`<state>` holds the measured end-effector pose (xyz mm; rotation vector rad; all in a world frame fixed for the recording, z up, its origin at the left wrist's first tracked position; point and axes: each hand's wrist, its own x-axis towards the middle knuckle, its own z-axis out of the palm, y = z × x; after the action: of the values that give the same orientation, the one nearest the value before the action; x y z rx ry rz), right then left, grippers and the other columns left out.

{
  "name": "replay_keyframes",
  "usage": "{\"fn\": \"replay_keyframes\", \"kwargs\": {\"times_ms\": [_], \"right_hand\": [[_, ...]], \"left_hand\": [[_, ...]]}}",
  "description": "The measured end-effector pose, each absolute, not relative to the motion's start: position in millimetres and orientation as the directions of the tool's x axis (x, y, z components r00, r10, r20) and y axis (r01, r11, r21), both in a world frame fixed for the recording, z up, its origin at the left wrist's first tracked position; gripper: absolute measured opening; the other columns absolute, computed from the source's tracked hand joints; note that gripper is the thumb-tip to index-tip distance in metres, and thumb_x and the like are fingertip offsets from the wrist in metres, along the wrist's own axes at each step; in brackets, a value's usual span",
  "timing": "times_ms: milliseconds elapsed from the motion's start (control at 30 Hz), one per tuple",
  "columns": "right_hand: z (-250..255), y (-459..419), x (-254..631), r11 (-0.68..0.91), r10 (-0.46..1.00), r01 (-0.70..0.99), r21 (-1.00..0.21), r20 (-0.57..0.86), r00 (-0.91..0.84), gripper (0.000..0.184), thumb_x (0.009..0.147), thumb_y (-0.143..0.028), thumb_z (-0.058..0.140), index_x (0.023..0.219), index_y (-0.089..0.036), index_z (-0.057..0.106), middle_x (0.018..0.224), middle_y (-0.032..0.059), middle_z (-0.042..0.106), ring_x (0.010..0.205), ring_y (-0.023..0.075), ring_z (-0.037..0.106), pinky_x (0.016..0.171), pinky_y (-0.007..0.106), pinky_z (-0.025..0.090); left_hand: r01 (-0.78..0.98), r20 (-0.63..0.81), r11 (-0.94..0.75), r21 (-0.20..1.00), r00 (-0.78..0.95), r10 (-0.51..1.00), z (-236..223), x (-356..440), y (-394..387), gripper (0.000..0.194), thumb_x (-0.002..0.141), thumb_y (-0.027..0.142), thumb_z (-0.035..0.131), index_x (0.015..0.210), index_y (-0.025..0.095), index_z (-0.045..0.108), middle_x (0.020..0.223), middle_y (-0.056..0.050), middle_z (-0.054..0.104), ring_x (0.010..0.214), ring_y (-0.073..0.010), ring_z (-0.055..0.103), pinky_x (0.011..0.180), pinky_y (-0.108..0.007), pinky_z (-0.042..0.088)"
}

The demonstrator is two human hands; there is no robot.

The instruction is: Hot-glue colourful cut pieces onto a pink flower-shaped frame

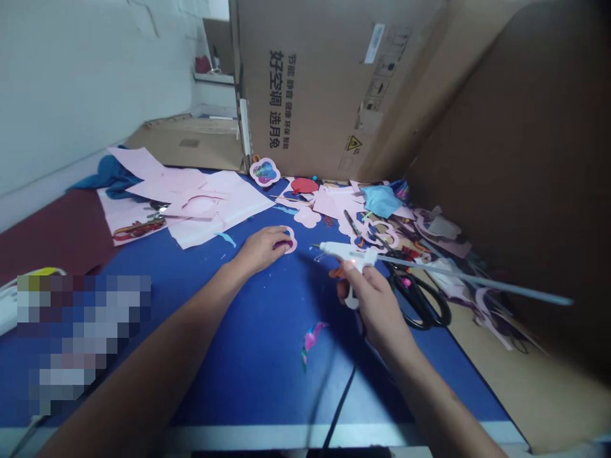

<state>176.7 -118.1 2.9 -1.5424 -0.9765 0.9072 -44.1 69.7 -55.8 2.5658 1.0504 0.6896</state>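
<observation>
My left hand (pixel 264 248) is closed, its fingertips pressed on a small pink paper cutout (pixel 293 240) with a scalloped edge and a dark purple patch at its middle. The hand hides most of that cutout. In my right hand (pixel 375 298) is a white hot glue gun (pixel 348 252), its nozzle pointing left toward the cutout, a short gap away. A long glue stick (pixel 477 277) juts out of its back to the right. One finger is at the orange trigger, and a small red light glows on the body.
Black-handled scissors (pixel 420 302) lie right of the glue gun among paper scraps. Pink sheets (pixel 229 197) cover the back left. A flower cutout with a coloured centre (pixel 265 172) leans at the back. Cardboard (pixel 324 95) walls the table. A cord (pixel 340 407) crosses the front edge.
</observation>
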Motion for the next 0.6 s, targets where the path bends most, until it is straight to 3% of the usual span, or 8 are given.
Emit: {"fn": "replay_keyframes", "kwargs": {"times_ms": [100, 200, 600], "right_hand": [[-2, -101, 176, -0.075, 0.939, 0.411, -0.909, 0.074, 0.335, 0.059, 0.095, -0.076, 0.061, 0.089, -0.019, 0.076, 0.072, 0.0055, 0.072, 0.064, 0.0221, 0.063, 0.06, 0.033, 0.044], [-9, -86, 174, -0.074, 0.95, 0.517, -0.853, 0.097, 0.297, 0.056, 0.099, -0.073, 0.054, 0.087, -0.021, 0.072, 0.075, 0.0075, 0.075, 0.065, 0.0242, 0.065, 0.061, 0.034, 0.043], [-23, -69, 167, -0.038, 0.963, 0.562, -0.826, 0.119, 0.241, 0.052, 0.104, -0.067, 0.05, 0.094, -0.021, 0.071, 0.083, 0.01, 0.077, 0.073, 0.0267, 0.068, 0.067, 0.035, 0.043]], "left_hand": [[0.58, 0.322, -0.695, 0.425, 0.621, 0.714, -56, -45, 69, 0.029, 0.103, 0.025, 0.063, 0.124, 0.026, 0.084, 0.149, -0.007, 0.074, 0.147, -0.0276, 0.064, 0.124, -0.045, 0.051], [0.587, 0.315, -0.69, 0.423, 0.619, 0.72, -58, -46, 69, 0.03, 0.103, 0.024, 0.063, 0.125, 0.026, 0.083, 0.151, -0.007, 0.073, 0.148, -0.0275, 0.063, 0.124, -0.045, 0.051], [0.559, 0.342, -0.706, 0.435, 0.623, 0.703, -61, -46, 70, 0.028, 0.104, 0.023, 0.063, 0.123, 0.03, 0.083, 0.149, -0.005, 0.074, 0.147, -0.0261, 0.063, 0.124, -0.047, 0.051]]}}
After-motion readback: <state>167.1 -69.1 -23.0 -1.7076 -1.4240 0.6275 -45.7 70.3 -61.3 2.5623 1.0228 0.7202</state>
